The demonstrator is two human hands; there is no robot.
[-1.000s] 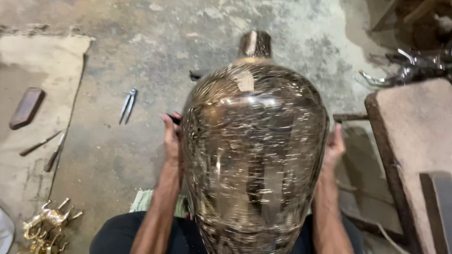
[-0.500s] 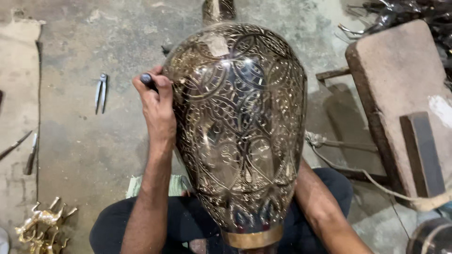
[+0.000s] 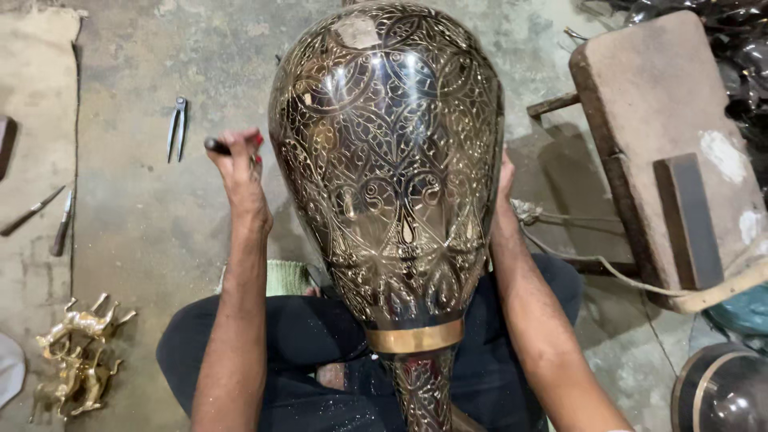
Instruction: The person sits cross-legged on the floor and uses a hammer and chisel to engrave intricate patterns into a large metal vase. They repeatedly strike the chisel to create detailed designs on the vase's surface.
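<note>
A large dark metal vase with fine engraved gold patterns lies across my lap, its wide body pointing away and its narrow neck with a brass band toward me. My left hand is beside the vase's left flank, closed around a small dark tool. My right hand presses against the vase's right side, mostly hidden behind it; only its edge shows.
Pliers lie on the concrete floor at the left, with hand tools on a mat. Small brass figurines sit at lower left. A worn padded bench stands at right, a rope trailing from it.
The vase has come closer and rolled, showing a different engraved face. My left hand has slid off the vase's upper flank and now sits beside it, still holding the tool.
</note>
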